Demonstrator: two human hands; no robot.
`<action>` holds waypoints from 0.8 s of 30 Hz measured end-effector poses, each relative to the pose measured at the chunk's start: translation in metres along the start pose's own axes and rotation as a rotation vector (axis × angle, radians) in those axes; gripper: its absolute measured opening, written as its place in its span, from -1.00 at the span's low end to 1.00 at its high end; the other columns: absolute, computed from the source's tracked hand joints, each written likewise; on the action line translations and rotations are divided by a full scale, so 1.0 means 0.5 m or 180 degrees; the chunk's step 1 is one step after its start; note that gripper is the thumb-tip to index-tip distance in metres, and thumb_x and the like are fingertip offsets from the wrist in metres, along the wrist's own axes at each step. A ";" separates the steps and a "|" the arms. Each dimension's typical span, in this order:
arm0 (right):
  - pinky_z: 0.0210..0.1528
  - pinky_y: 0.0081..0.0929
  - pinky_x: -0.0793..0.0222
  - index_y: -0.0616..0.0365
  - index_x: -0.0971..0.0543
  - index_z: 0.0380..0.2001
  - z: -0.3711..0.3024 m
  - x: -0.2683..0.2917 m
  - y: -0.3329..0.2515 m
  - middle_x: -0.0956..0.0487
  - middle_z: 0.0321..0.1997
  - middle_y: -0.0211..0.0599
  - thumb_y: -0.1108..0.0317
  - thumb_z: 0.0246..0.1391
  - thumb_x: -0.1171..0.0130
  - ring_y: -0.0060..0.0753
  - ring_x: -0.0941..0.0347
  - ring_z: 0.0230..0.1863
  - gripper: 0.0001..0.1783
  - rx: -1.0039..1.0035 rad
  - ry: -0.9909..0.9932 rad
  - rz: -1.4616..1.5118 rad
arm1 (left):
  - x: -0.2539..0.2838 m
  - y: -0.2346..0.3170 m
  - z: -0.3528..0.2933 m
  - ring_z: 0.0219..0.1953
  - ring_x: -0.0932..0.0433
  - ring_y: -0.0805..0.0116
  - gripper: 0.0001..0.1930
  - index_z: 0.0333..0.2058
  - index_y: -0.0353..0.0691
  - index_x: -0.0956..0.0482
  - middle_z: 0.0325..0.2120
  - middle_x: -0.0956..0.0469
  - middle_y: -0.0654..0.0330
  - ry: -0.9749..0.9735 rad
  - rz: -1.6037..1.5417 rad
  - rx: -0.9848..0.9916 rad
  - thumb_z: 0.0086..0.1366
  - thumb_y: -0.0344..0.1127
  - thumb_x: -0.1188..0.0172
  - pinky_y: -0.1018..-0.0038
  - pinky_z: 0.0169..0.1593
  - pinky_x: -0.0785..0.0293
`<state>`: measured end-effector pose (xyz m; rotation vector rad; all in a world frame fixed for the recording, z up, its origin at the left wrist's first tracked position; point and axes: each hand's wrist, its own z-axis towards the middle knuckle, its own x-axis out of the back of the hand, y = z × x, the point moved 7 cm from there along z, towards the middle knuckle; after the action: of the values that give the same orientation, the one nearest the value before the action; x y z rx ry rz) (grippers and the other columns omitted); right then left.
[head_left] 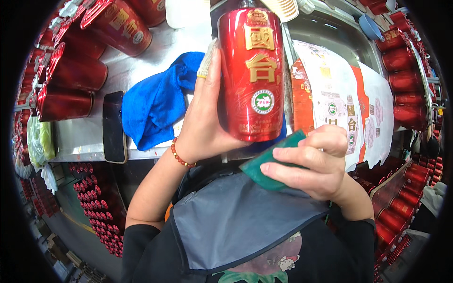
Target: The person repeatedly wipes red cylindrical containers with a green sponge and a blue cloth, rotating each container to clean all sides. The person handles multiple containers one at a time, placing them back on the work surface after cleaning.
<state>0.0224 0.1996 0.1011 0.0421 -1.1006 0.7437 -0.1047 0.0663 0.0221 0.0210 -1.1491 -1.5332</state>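
Observation:
A glossy red bottle (257,85) with raised gold characters and a round green-and-white emblem is held up, a little tilted, over the bench. My left hand (205,113) is closed round its left side and base, a pale cloth cover on one finger. In my right hand (311,165), pinched between thumb and fingers, is a flat green scraper (269,172), close below the bottle's base. Whether it touches the bottle I cannot tell. A crumpled blue cloth (158,101) lies left of my left hand.
A dark phone (114,127) lies at the bench's left edge. Several red bottles (73,70) lie at the far left. Printed white and red sheets (335,94) overlap on the right, before a metal basin (325,30). A blue bowl (370,27) and racks of red bottles (408,89) stand beyond.

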 end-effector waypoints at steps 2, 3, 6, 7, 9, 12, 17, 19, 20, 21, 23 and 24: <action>-0.11 -0.42 -0.26 -0.13 -0.81 -0.23 0.021 0.025 0.001 -0.66 -0.22 -0.57 0.31 -0.26 -0.41 -0.45 -0.40 -0.19 -0.62 -0.0280 -0.0046 -0.0173 | 0.003 0.000 -0.006 0.45 -0.14 -0.28 0.45 0.48 -0.47 0.19 0.42 -0.08 -0.33 0.0020 0.0039 -0.0007 -0.17 -0.05 -0.70 0.07 0.46 -0.15; -0.11 -0.42 -0.25 -0.13 -0.81 -0.24 0.033 0.037 0.020 -0.66 -0.23 -0.56 0.32 -0.25 -0.41 -0.45 -0.40 -0.18 -0.64 -0.0393 0.0140 -0.0362 | 0.004 0.000 -0.010 0.45 -0.14 -0.28 0.45 0.48 -0.47 0.18 0.43 -0.08 -0.34 0.0026 0.0070 -0.0026 -0.17 -0.05 -0.70 0.08 0.46 -0.16; -0.11 -0.44 -0.22 -0.11 -0.81 -0.26 0.016 0.014 0.037 -0.68 -0.25 -0.54 0.36 -0.22 -0.41 -0.44 -0.42 -0.16 -0.67 -0.0449 0.0385 -0.0390 | 0.004 -0.002 -0.004 0.46 -0.14 -0.26 0.39 0.47 -0.49 0.13 0.43 -0.07 -0.35 0.0115 -0.0005 -0.0085 -0.14 -0.07 -0.69 0.09 0.47 -0.15; -0.11 -0.44 -0.24 -0.12 -0.82 -0.26 0.000 0.000 0.012 -0.68 -0.24 -0.54 0.35 -0.19 -0.40 -0.43 -0.41 -0.16 -0.69 -0.0269 0.0260 -0.0202 | 0.004 -0.006 -0.005 0.47 -0.13 -0.25 0.38 0.47 -0.49 0.12 0.43 -0.07 -0.35 0.0142 -0.0066 -0.0071 -0.14 -0.07 -0.69 0.10 0.47 -0.15; -0.09 -0.44 -0.32 -0.10 -0.82 -0.24 -0.013 -0.024 -0.005 -0.70 -0.23 -0.52 0.35 -0.18 -0.40 -0.42 -0.45 -0.25 -0.67 -0.0126 -0.0096 0.0314 | 0.001 -0.008 -0.005 0.47 -0.11 -0.25 0.40 0.47 -0.49 0.13 0.43 -0.06 -0.36 0.0105 -0.0039 -0.0076 -0.14 -0.06 -0.69 0.10 0.48 -0.14; -0.04 -0.39 -0.35 -0.06 -0.80 -0.24 0.009 0.028 0.067 -0.72 -0.22 -0.46 0.48 -0.19 -0.41 -0.37 -0.50 -0.15 -0.65 -0.0640 0.0380 0.0318 | 0.003 -0.008 -0.010 0.48 -0.09 -0.26 0.41 0.47 -0.50 0.15 0.43 -0.05 -0.36 0.0126 -0.0017 -0.0152 -0.14 -0.04 -0.69 0.10 0.48 -0.13; 0.09 -0.44 -0.23 -0.14 -0.82 -0.26 -0.041 -0.014 0.055 -0.74 -0.21 -0.52 0.52 -0.27 -0.43 -0.38 -0.45 -0.12 -0.60 -0.0770 0.0225 0.0464 | 0.001 -0.024 -0.007 0.50 -0.06 -0.24 0.41 0.48 -0.47 0.17 0.44 -0.04 -0.35 -0.0069 -0.0190 0.0133 -0.12 -0.03 -0.68 0.10 0.48 -0.12; 0.12 -0.46 -0.17 -0.14 -0.82 -0.26 -0.057 -0.033 0.045 -0.75 -0.23 -0.56 0.55 -0.29 -0.40 -0.41 -0.44 -0.10 -0.57 -0.0921 0.0174 0.0632 | 0.001 -0.019 -0.015 0.50 -0.06 -0.23 0.42 0.49 -0.43 0.20 0.44 -0.05 -0.32 -0.0067 -0.0209 0.0062 -0.11 -0.02 -0.68 0.08 0.49 -0.10; 0.10 -0.45 -0.17 -0.13 -0.82 -0.26 -0.048 -0.018 0.052 -0.75 -0.22 -0.53 0.57 -0.28 -0.38 -0.42 -0.43 -0.07 -0.57 -0.0925 0.0185 0.0540 | 0.001 -0.016 -0.013 0.50 -0.07 -0.24 0.42 0.49 -0.43 0.20 0.44 -0.05 -0.33 -0.0017 -0.0152 0.0044 -0.11 -0.02 -0.68 0.09 0.49 -0.11; 0.04 -0.43 -0.23 -0.11 -0.81 -0.24 -0.032 0.003 0.062 -0.73 -0.20 -0.51 0.56 -0.26 -0.38 -0.39 -0.42 -0.09 -0.58 -0.0720 0.0461 0.0121 | 0.001 -0.012 -0.010 0.49 -0.07 -0.24 0.42 0.49 -0.43 0.20 0.43 -0.05 -0.33 0.0035 -0.0094 0.0028 -0.11 -0.01 -0.68 0.09 0.49 -0.11; -0.03 -0.41 -0.27 -0.08 -0.80 -0.22 0.002 0.022 0.073 -0.70 -0.20 -0.48 0.56 -0.27 -0.39 -0.35 -0.42 -0.14 -0.56 -0.0792 0.0814 -0.0303 | 0.005 -0.012 -0.007 0.49 -0.08 -0.26 0.42 0.48 -0.44 0.19 0.44 -0.04 -0.33 0.0084 -0.0001 -0.0013 -0.12 -0.01 -0.68 0.10 0.48 -0.14; -0.07 -0.41 -0.28 -0.07 -0.79 -0.21 0.002 0.004 0.060 -0.68 -0.22 -0.49 0.57 -0.26 -0.39 -0.33 -0.42 -0.16 -0.56 -0.0763 0.0837 -0.0259 | 0.007 -0.010 -0.010 0.47 -0.13 -0.26 0.38 0.47 -0.45 0.12 0.42 -0.09 -0.34 0.0121 -0.0029 0.0045 -0.12 -0.02 -0.68 0.11 0.47 -0.16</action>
<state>0.0051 0.2229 0.0936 -0.2080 -0.9235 0.5236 -0.1067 0.0596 0.0183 0.0647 -1.1311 -1.5268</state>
